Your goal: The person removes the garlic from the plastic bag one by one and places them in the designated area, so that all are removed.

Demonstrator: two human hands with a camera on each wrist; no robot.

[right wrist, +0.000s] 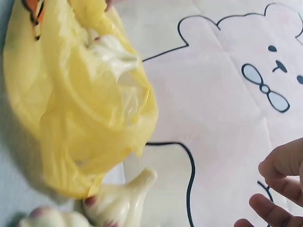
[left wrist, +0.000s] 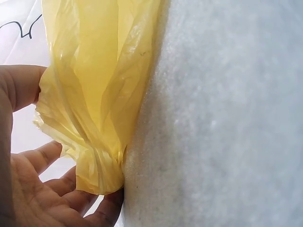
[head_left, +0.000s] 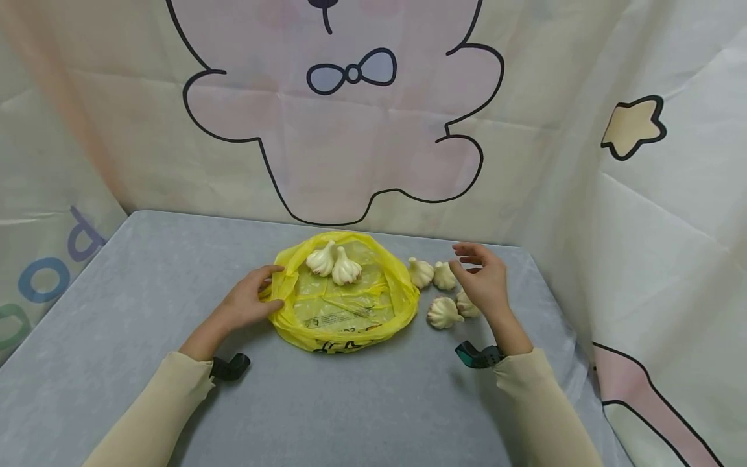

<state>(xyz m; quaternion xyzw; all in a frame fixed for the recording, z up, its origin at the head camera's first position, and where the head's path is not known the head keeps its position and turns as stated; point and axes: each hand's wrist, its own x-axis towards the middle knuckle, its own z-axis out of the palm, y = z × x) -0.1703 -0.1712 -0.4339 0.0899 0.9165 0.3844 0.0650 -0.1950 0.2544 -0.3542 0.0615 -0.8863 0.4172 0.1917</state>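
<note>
A yellow plastic bag (head_left: 344,344) lies on the table with its mouth spread wide. Two garlic bulbs (head_left: 347,267) sit inside it, toward the far side. My left hand (head_left: 248,299) holds the bag's left end, thumb on one side of the gathered plastic and fingers (left wrist: 71,184) on the other. Right of the bag, several more garlic bulbs (head_left: 443,312) rest on the table. Over them hovers my right hand (head_left: 486,279), fingers loosely bent and nothing held; it partly covers one bulb. In the right wrist view, a bulb (right wrist: 118,203) stands beside the bag.
A grey cloth covers the table (head_left: 350,415). Behind it hangs a pale curtain (head_left: 537,181) with a bear drawing, and more curtain encloses both sides. Each wrist wears a dark band, such as the right wristband (head_left: 481,357).
</note>
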